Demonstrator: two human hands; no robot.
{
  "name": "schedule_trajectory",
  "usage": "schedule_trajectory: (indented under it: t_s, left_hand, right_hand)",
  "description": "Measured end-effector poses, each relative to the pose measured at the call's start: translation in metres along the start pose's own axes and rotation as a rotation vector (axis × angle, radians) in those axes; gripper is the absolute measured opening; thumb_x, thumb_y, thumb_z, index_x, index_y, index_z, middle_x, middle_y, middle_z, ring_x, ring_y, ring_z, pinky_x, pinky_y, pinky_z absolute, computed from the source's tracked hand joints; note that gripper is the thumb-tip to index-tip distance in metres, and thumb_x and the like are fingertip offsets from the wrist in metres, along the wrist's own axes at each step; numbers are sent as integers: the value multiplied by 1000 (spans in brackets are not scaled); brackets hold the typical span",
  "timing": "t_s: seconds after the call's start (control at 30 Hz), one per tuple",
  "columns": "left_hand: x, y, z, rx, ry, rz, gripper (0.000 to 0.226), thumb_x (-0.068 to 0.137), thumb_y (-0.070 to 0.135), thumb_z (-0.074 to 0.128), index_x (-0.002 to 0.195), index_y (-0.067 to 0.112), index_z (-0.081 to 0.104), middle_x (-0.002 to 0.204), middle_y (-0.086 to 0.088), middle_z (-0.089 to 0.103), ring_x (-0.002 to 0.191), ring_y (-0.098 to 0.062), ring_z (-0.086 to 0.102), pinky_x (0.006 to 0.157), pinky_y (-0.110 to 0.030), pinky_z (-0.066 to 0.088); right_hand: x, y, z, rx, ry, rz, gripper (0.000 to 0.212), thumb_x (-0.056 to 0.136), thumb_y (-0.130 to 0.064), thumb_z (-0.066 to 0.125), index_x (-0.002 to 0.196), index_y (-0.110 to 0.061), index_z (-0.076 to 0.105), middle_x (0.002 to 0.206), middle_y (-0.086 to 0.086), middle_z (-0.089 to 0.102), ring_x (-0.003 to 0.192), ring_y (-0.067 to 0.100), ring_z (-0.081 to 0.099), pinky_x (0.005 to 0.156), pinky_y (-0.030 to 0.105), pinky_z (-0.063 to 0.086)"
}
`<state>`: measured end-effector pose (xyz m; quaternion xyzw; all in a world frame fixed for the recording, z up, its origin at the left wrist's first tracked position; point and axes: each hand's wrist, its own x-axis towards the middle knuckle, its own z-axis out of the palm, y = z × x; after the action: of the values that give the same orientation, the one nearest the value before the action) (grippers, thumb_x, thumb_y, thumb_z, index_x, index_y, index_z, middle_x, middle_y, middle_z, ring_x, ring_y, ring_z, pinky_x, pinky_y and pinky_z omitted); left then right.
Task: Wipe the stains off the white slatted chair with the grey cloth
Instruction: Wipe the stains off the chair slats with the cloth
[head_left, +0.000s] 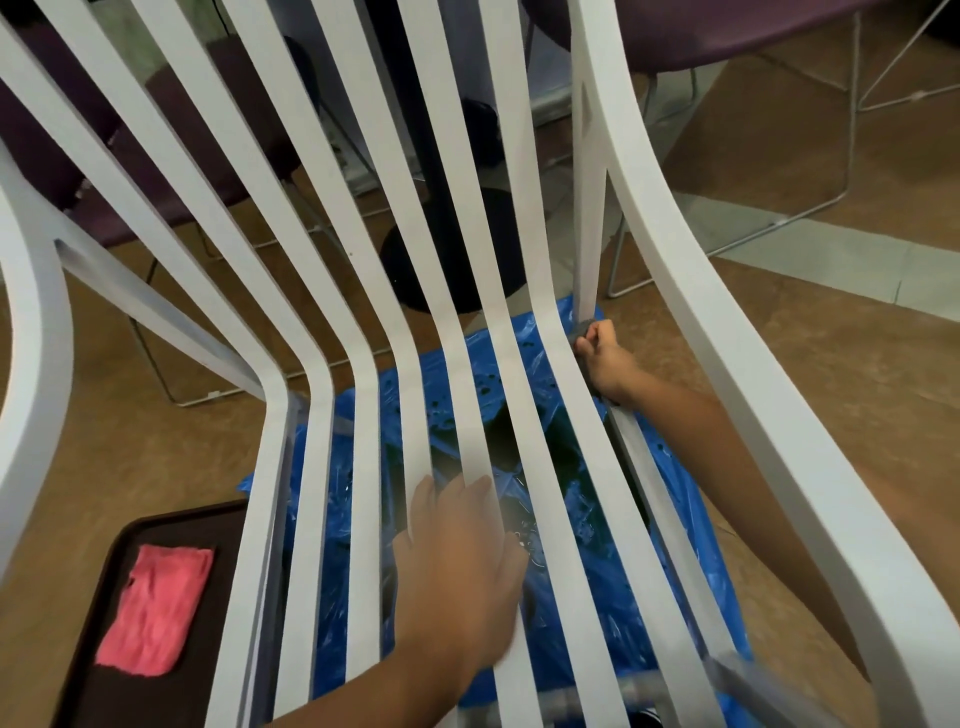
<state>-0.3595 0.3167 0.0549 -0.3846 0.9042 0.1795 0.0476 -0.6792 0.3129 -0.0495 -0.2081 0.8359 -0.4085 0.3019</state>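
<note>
left hand (457, 561) lower centre: palm down, fingers straight and spread, blurred. right hand (608, 361) centre right: fingers curled, gripping cloth (583, 329); forearm runs in from lower right.

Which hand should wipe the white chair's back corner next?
Right: the right hand grips the grey cloth against the white slatted chair's rear post; the left hand rests flat on seat slats, empty.

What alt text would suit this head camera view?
A person's right hand grips a grey cloth against a white slatted chair, while the left hand rests flat on its seat slats. A blue plastic sheet lies beneath.
</note>
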Motion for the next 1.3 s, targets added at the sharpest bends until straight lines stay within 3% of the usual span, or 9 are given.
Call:
schedule_trajectory:
  t_s: [0.3,0.47,0.57,0.63,0.7,0.77,0.83,0.93,1.3]
  left_hand:
    - [-1,-1,1,-17,28,10,53,98,53,35,148,37,26,157,14,27,152,-17,-2,116,-49,25]
    - [-2,0,-1,-46,34,14,52,98,51,37,147,35,29,154,13,31,152,-18,1,115,-52,28]
    - [-3,1,-2,-45,38,13,52,98,50,37,147,34,30,155,11,32,152,-19,2,114,-53,27]
    - [-4,1,-1,-40,47,16,51,98,50,37,146,33,31,154,10,33,152,-19,4,113,-53,29]
    - [-4,1,-1,-40,51,19,51,98,50,37,146,33,32,154,10,34,151,-20,5,112,-54,30]
    - [-4,0,1,-36,54,21,51,98,50,37,146,33,32,154,9,35,151,-20,6,112,-54,31]
    - [-4,0,1,-30,51,22,51,99,50,36,147,33,31,154,9,35,152,-20,5,112,-55,31]
    - [-4,-1,1,-14,42,24,52,99,51,35,148,32,29,156,9,33,152,-21,4,113,-56,30]
    - [-2,-1,2,-10,22,18,54,99,54,31,149,36,25,158,14,27,153,-17,-2,117,-54,26]
  right_hand:
    - [-89,33,-6,-34,-44,-38,16,106,-36,40,104,-21,36,81,3,56,67,17,54,58,31,42]
    - [-162,62,-16,91,-144,23,18,107,-24,43,111,-9,37,84,6,48,68,12,46,54,16,42]
    - [-211,84,-21,108,-204,79,16,104,-17,48,111,-8,37,89,11,46,71,11,46,61,18,45]
    - [-244,88,-27,125,-277,103,24,101,-9,55,115,-2,37,89,8,47,72,12,50,60,12,47]
    - [-262,91,-36,106,-332,90,44,89,-21,63,118,1,38,94,6,49,79,12,53,66,9,47]
    - [-264,91,-43,22,-374,60,49,81,-33,59,116,-5,37,99,5,49,85,13,53,74,10,45]
    - [-258,94,-44,38,-400,71,34,93,-25,60,110,-9,35,98,5,47,84,11,51,76,14,46]
    - [-250,93,-39,25,-372,65,16,102,-6,51,111,-4,37,86,5,49,73,10,50,66,13,45]
    - [-132,31,-33,-27,-264,-10,7,108,-14,38,107,-7,37,79,5,43,65,9,40,52,6,37]
